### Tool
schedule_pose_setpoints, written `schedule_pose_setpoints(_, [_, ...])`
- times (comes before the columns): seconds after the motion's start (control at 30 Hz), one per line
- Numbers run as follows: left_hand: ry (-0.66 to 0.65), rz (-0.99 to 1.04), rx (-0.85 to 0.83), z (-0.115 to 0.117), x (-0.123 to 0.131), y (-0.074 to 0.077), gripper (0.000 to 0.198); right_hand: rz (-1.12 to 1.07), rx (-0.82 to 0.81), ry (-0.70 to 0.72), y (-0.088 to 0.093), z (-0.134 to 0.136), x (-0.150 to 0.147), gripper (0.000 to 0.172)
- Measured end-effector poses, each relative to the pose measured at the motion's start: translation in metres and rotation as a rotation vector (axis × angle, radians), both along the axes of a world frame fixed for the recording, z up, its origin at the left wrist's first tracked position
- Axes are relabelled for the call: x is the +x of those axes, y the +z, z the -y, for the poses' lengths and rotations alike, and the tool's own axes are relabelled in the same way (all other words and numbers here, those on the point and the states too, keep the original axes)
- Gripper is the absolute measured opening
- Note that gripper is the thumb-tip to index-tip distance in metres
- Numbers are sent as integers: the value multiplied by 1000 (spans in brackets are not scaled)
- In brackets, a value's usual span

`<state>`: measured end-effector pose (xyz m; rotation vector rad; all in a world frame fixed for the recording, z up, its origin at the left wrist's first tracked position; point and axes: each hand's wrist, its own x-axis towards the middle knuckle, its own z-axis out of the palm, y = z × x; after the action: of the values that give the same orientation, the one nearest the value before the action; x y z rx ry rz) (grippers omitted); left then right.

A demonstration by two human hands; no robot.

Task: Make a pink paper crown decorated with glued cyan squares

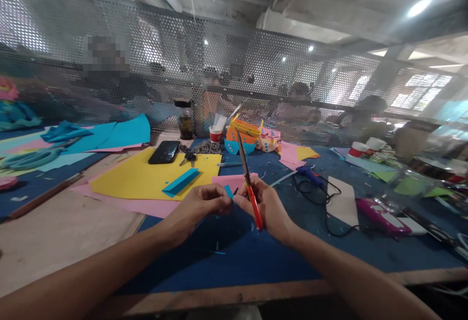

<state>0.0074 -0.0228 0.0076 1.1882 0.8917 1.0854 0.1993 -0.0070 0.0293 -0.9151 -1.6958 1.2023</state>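
Note:
Between my two hands is a small piece of blue paper [228, 191]. My left hand [208, 200] pinches it from the left, fingers closed. A pair of scissors [250, 188] with red handles rests in my closed right hand [270, 205], blades pointing up and away. The right fingertips also touch the blue piece near its lower edge. Pink paper [230, 180] lies just beyond my hands. Left of them, a folded strip of blue paper [181, 182] lies on a yellow sheet [127, 176].
A black phone [164, 152] and keys [188, 157] sit on the yellow sheet. Behind stand a dark jar [185, 120], a red-and-white cup [216, 133] and orange paper boats [241, 132]. Right lies a blue glue gun [310, 175] with its black cord. A perforated metal screen [248, 61] spans the back.

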Motion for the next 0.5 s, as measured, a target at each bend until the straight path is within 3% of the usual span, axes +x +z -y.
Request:
schedule_pose_setpoints(0.27, [13, 34, 9, 4, 4, 6, 22, 12, 1, -9, 1, 1, -1, 33])
schedule_pose_setpoints(0.5, [-2, 26, 39, 1, 1, -1, 20, 76, 37, 0, -2, 0, 1, 30])
